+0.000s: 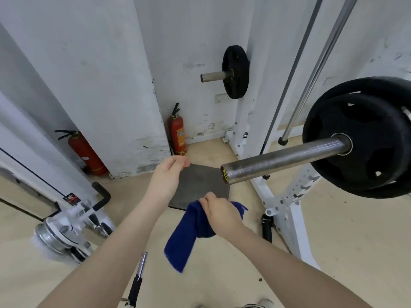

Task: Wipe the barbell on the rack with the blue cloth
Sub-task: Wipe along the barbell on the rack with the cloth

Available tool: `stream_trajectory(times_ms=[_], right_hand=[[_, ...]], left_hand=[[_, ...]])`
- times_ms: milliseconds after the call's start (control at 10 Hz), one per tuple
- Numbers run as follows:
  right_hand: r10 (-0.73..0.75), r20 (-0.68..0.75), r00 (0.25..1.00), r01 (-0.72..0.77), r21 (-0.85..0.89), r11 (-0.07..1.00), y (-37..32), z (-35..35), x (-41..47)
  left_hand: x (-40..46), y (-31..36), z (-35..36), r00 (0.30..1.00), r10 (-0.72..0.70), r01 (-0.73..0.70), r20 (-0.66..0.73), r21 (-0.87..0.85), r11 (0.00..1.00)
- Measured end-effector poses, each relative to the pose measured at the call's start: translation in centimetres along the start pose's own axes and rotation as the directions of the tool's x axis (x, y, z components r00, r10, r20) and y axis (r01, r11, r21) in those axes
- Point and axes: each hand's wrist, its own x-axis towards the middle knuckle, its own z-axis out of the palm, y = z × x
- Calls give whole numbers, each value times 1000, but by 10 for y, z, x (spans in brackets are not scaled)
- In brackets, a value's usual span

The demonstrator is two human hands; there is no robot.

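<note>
The barbell (284, 157) lies on the white rack (287, 203), its bare steel sleeve pointing left toward me, with black plates (364, 141) loaded further right. My right hand (222, 213) grips the blue cloth (189, 232) in a bunch, below and left of the sleeve's end; most of the cloth hangs down to the left. My left hand (166, 176) is raised left of the sleeve end, fingers loosely curled and holding nothing. Neither hand touches the bar.
A grey mat (198, 185) lies on the floor under my hands. Two red fire extinguishers (178, 132) (87, 153) stand by the white wall. A plate (235, 72) hangs on a rack peg. A cable machine base (66, 227) sits at left, a short handle bar (138, 281) on the floor.
</note>
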Motion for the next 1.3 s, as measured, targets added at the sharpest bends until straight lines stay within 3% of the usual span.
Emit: stream_trajectory(times_ms=[100, 200, 300, 400, 500, 600, 700, 800, 900, 1000, 1100, 1200, 1300], right_hand=[[554, 335, 762, -462, 881, 104, 34, 0, -4], [301, 472, 828, -148, 704, -695, 46, -5, 2], [188, 301, 935, -13, 559, -829, 28, -18, 5], [125, 295, 947, -60, 545, -836, 6, -23, 0], [241, 379, 893, -42, 604, -796, 18, -27, 4], [412, 527, 744, 13, 604, -797, 44, -41, 23], [499, 451, 740, 68, 688, -723, 35, -40, 20], [298, 388, 872, 122, 418, -900, 6, -41, 16], [491, 447, 747, -99, 806, -583, 6, -48, 15], [711, 413, 569, -170, 905, -390, 26, -74, 18], [743, 437, 507, 173, 792, -585, 49, -80, 11], [600, 548, 583, 327, 518, -790, 31, -76, 0], [647, 348, 678, 227, 738, -635, 21, -67, -9]], left_hand=[[-3, 4, 20, 988, 28, -35, 150, 47, 998], [-5, 7, 43, 942, 86, -126, 325, 106, 986], [-4, 13, 59, 922, 158, -266, 353, 282, 922], [2, 15, 63, 913, 232, -362, 335, 407, 838], [6, 13, 61, 900, 245, -390, 360, 416, 822], [4, 8, 60, 890, 268, -412, 370, 400, 819], [2, 6, 63, 897, 279, -403, 342, 378, 834], [1, 8, 64, 908, 269, -378, 321, 354, 855], [0, 11, 63, 901, 265, -389, 343, 369, 844], [1, 11, 63, 905, 246, -374, 348, 372, 850], [0, 8, 66, 912, 234, -356, 336, 367, 859], [2, 8, 68, 918, 220, -344, 329, 389, 854], [4, 7, 70, 920, 219, -344, 325, 399, 850]])
